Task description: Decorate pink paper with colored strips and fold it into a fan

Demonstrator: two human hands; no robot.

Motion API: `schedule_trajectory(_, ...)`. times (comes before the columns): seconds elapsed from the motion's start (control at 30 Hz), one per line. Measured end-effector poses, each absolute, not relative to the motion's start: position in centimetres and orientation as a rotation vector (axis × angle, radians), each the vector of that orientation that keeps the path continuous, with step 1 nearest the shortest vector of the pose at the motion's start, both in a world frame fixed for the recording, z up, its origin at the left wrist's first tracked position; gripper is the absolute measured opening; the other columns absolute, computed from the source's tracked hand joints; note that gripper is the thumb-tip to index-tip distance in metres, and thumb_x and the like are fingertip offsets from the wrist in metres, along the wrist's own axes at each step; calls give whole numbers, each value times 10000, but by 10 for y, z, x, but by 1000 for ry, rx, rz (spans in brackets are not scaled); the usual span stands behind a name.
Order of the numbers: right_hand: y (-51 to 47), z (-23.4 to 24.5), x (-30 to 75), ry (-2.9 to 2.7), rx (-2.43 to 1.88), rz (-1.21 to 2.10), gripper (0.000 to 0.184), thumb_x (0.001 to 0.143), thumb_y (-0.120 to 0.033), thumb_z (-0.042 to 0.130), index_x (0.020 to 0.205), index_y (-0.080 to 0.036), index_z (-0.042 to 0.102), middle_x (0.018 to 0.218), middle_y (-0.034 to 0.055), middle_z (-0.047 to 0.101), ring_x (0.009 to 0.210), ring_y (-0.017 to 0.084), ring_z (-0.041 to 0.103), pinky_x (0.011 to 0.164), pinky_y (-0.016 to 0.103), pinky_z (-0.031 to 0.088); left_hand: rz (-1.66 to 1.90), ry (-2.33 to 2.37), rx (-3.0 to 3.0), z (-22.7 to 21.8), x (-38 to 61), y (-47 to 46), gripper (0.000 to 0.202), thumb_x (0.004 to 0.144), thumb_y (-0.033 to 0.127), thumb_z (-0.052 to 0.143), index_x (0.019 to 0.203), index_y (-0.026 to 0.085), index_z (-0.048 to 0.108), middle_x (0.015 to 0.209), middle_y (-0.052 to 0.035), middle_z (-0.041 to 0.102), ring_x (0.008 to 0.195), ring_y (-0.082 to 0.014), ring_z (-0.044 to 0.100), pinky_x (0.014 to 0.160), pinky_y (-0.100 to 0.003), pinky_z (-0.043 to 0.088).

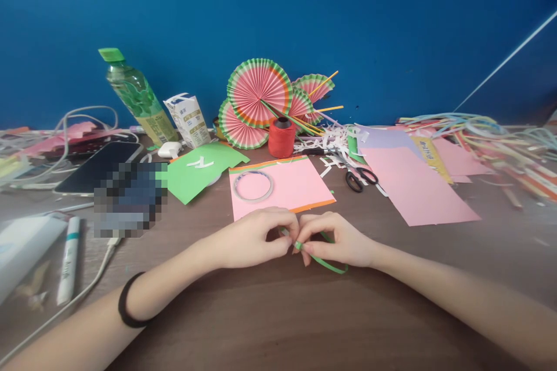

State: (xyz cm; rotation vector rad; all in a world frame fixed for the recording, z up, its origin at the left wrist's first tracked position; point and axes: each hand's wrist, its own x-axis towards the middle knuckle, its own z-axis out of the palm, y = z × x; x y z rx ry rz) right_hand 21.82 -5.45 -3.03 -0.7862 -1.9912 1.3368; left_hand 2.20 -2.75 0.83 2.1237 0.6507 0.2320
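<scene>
The two hands meet above the brown table (296, 324), near its front side, and both are grasping the same thing, a narrow green paper strip (331, 268). The left hand (263, 237) pinches it with thumb and forefinger, and a black band (125, 301) goes around the forearm. The right hand (337, 237) also pinches the strip, close to the left fingertips, where a small folded green end is visible; the rest of the strip makes a loop below the right hand.

Just behind the hands lies a pink sheet with orange edges (300, 185), and a tape roll (252, 201) lies flat on it. To the left of this sheet is a green sheet (191, 177) with white scraps (201, 163) on top. To the right there are black-handled scissors (362, 178) and a plain pink sheet (418, 191). Farther back, a red thread spool (281, 140) stands before pleated paper fans (256, 90).
</scene>
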Motion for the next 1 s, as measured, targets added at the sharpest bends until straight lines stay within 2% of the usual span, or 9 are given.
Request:
schedule_trajectory(0.3,-56,-27,218,-1992,-807,1323,115,776,-155,544,716,-142,641,645,22,619,683,120,563,671,243,447,260,618,2133,5,21,-25,94,834,195,444,799,172,528,873,-18,548,822,-127,501,780,-238,393)
schedule_trajectory(0.57,-56,-29,219,-1998,-822,1331,129,790,-180,543,725,-137,646,653,27,626,702,126,571,693,247,447,278,611,2201,4,20,-24,101,847,210,467,809,171,553,888,-22,542,856,-128,509,801,-237,397)
schedule_trajectory(0.73,-55,-30,218,-2006,-843,1331,139,801,-186,529,733,-134,638,660,32,630,713,128,574,699,249,451,335,634,2274,5,19,-26,126,831,185,483,789,175,602,961,-31,521,915,-135,508,860,-246,389)
schedule_trajectory(1.0,-56,-30,218,-1993,-839,1328,148,808,-195,520,737,-129,632,649,35,632,704,133,580,709,262,454,359,678,2299,8,21,-30,121,790,125,477,764,168,587,937,-33,525,881,-135,515,840,-254,412)
